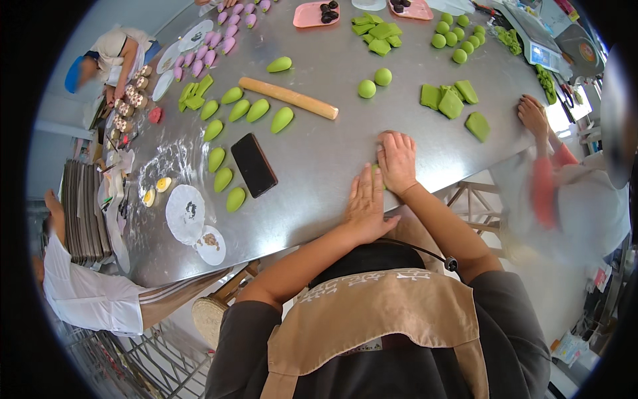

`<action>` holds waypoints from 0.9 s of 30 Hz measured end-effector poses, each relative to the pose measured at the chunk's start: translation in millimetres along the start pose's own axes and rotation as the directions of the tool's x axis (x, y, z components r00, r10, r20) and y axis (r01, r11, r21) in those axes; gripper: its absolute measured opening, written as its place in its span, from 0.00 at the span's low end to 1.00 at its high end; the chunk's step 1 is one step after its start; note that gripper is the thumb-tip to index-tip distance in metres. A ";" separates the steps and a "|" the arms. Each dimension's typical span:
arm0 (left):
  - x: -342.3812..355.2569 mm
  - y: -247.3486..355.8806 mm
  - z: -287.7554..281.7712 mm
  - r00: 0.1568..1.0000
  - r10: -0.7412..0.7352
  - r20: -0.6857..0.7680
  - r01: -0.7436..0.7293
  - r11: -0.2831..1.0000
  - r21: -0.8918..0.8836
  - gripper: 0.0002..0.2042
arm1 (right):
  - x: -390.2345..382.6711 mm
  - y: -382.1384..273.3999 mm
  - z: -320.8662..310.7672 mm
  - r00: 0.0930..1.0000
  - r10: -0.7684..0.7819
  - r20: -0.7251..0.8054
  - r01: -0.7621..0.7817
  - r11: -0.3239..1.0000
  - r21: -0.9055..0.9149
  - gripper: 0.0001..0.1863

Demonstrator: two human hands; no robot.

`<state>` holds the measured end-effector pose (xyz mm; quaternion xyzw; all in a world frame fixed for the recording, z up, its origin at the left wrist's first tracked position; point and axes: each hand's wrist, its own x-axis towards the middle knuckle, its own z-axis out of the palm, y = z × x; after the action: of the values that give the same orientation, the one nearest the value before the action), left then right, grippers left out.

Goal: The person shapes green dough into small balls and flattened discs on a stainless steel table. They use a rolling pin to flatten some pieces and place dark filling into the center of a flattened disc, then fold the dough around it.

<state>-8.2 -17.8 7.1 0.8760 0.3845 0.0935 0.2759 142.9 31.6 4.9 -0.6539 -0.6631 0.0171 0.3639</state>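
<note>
My left hand (363, 209) lies with fingers stretched toward the far side, pressing by a small green dough piece (376, 172) that is mostly hidden between my hands. My right hand (397, 163) rests just right of it, fingers extended and slightly bent on the steel table (312, 186). Left of my hands are a dark phone (254, 165) and several green egg-shaped pieces (282, 120). A wooden rolling pin (288, 97) lies farther back. Two green balls (367, 88) sit beyond my hands, with flattened green squares (450, 100) to the right.
Co-workers sit at back left (109, 60), near left (93, 299) and right (571, 193), one resting hands (531, 116) at the right edge. Pink trays (306, 16), purple pieces (199, 60), paper discs (183, 216) and a scale (538, 46) are around the table. Stools (475, 206) stand below.
</note>
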 end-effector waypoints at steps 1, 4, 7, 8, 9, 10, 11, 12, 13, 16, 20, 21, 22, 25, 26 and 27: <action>3.8 10.1 -0.9 1.000 -0.005 0.009 0.005 1.000 -0.010 0.56 | -2.0 7.4 -5.3 1.000 -0.011 -0.017 0.011 1.000 -0.021 0.11; 14.7 18.6 2.7 0.997 0.060 -0.049 -0.070 0.972 -0.223 0.51 | -11.6 28.9 -19.6 0.999 0.020 -0.032 -0.016 0.992 0.126 0.12; 18.9 2.6 -3.9 0.986 0.081 -0.148 -0.162 0.702 -0.694 0.40 | -29.2 25.7 -48.1 0.965 -0.195 0.177 0.149 0.958 0.245 0.16; 18.9 -4.8 -8.1 0.991 -0.028 -0.131 -0.091 0.583 -0.807 0.37 | -32.4 21.0 -55.0 0.925 -0.309 0.222 0.246 0.931 0.271 0.18; 19.3 -12.9 -11.5 0.986 -0.133 -0.097 -0.029 0.440 -0.897 0.35 | -32.9 15.1 -57.9 0.920 -0.326 0.220 0.279 0.935 0.218 0.19; 20.3 -18.2 -14.1 0.972 -0.230 -0.046 0.020 0.280 -0.960 0.33 | -32.3 8.1 -58.6 0.914 -0.342 0.219 0.311 0.936 0.164 0.20; 22.1 -17.7 -19.0 0.958 -0.287 -0.011 0.065 0.255 -0.965 0.30 | -30.4 7.2 -56.0 0.921 -0.322 0.220 0.295 0.944 0.145 0.21; 23.8 -14.6 -26.1 0.939 -0.343 0.024 0.108 0.228 -0.968 0.28 | -29.3 5.8 -53.0 0.928 -0.300 0.221 0.278 0.952 0.127 0.22; 25.5 -12.8 -30.1 0.916 -0.397 0.060 0.149 0.198 -0.969 0.26 | -25.5 11.8 -43.8 0.944 -0.243 0.225 0.214 0.966 0.147 0.22; 34.4 -16.9 -26.2 0.877 -0.414 0.242 0.220 -0.101 -0.970 0.24 | -18.1 -3.3 -35.8 0.957 -0.013 0.290 -0.102 0.921 0.377 0.22; 33.7 -10.8 -34.4 0.896 -0.285 0.341 0.269 -0.263 -0.927 0.21 | -15.0 -30.9 -41.5 0.977 -0.035 0.208 -0.077 0.859 0.506 0.25; 30.5 -14.9 -31.8 0.899 -0.271 0.343 0.296 -0.199 -0.934 0.21 | -14.7 -36.4 -40.8 0.990 -0.022 0.143 -0.056 0.854 0.518 0.26; 27.4 -16.6 -29.9 0.902 -0.257 0.346 0.322 -0.133 -0.937 0.21 | -14.3 -42.1 -40.7 0.997 -0.009 0.076 -0.033 0.848 0.529 0.26; 25.6 5.4 -39.3 0.869 -0.402 0.289 0.263 -0.120 -0.957 0.24 | -15.5 -49.3 -37.5 0.985 0.001 0.173 -0.110 0.775 0.622 0.23; 24.7 7.7 -41.3 0.857 -0.436 0.275 0.248 -0.119 -0.961 0.24 | -16.6 -49.2 -35.6 0.980 -0.009 0.199 -0.125 0.750 0.650 0.22; 21.2 5.5 -44.0 0.885 -0.391 0.254 0.213 -0.145 -0.966 0.26 | -18.1 -49.2 -35.1 0.961 0.061 0.269 -0.237 0.683 0.691 0.20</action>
<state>-6.8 12.6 45.7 0.2765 0.4034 0.3278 0.8083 116.4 -7.4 46.8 -0.5057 -0.5845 0.3776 0.5100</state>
